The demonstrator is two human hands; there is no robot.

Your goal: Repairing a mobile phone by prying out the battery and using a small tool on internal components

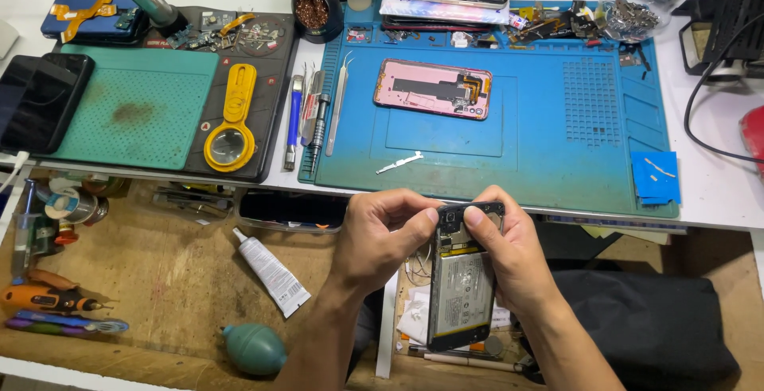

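Both your hands hold the opened phone (460, 287) upright over the drawer, below the blue mat (557, 160). Your left hand (378, 236) and right hand (509, 260) have fingers pinching its top edge. Squeeze unevenly and it could slip, or the exposed board could flex.

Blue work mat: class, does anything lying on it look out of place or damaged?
A pink phone frame lies backless on the blue work mat, its insides exposed, tilted slightly. A small silver metal strip lies loose below it. Nothing looks spilled.
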